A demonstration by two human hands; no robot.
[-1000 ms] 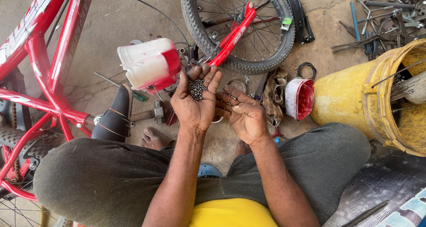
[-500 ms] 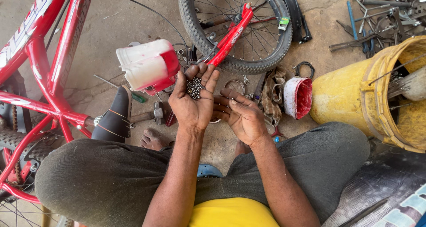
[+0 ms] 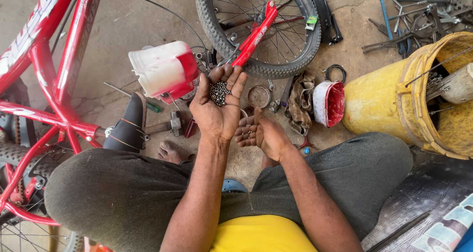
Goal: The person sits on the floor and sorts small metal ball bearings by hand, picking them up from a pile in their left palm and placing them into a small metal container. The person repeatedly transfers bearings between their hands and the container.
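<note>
My left hand [image 3: 217,111] is held palm up in the middle of the view, cupping a heap of small steel bearing balls [image 3: 219,92] at the base of the fingers. My right hand [image 3: 260,133] lies palm up just right of it and a little lower, with a few balls resting on its fingers. Both hands hover over the ground above my knees. A red-and-white plastic tub [image 3: 164,70] lies tilted just left of the left hand.
A red bicycle frame [image 3: 56,74] stands at left. A wheel with a red fork [image 3: 258,30] lies ahead. A yellow bucket [image 3: 394,101] with spokes is at right, a red-lined lid [image 3: 329,103] and rag [image 3: 299,100] beside it. Loose tools [image 3: 414,20] lie at top right.
The hands have barely shifted. The right hand has opened slightly and sits a little lower beside the left.
</note>
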